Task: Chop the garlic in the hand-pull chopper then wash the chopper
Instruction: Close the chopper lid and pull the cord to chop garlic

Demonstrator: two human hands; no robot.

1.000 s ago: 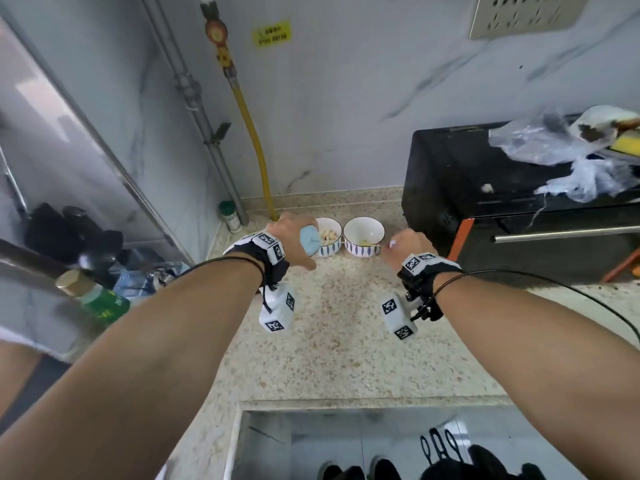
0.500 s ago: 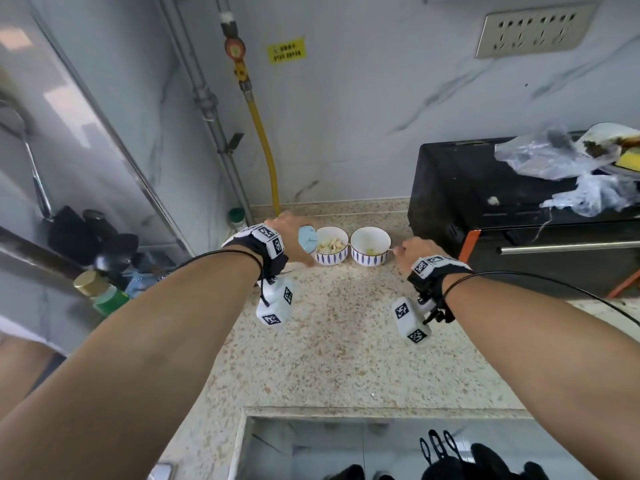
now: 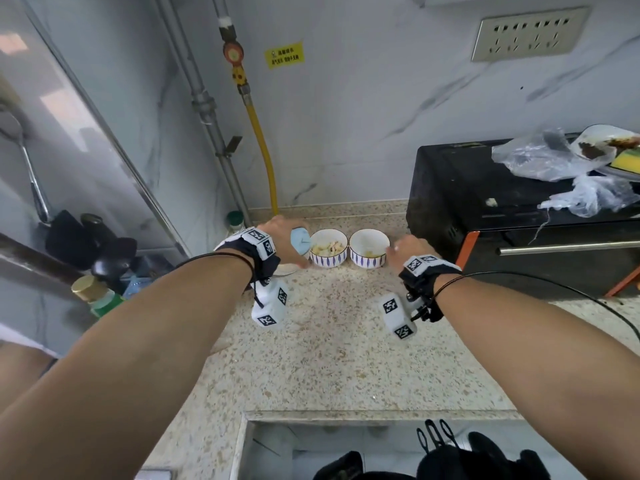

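Observation:
My left hand (image 3: 282, 233) grips a light-blue hand-pull chopper (image 3: 300, 240) at the back of the speckled counter (image 3: 332, 341), just left of two small white bowls with blue stripes. The left bowl (image 3: 328, 261) holds garlic cloves. The right bowl (image 3: 367, 262) has only a few bits in it. My right hand (image 3: 410, 247) hovers at the right bowl's rim with its fingertips close to it. The back of the hand hides the fingers, so whether they hold anything is unclear. Something white (image 3: 287, 270) shows under my left wrist.
A black oven (image 3: 485, 209) stands at the right with plastic bags (image 3: 540, 161) and a dirty plate on top. A yellow hose (image 3: 263, 150) and pipes run down the back wall. A green-lidded jar (image 3: 235, 220) and a green bottle (image 3: 97, 296) sit left. The sink (image 3: 346, 445) lies below.
My right hand has edged a little closer to the right bowl. My left hand keeps its hold on the chopper beside the bowls. The view has shifted slightly.

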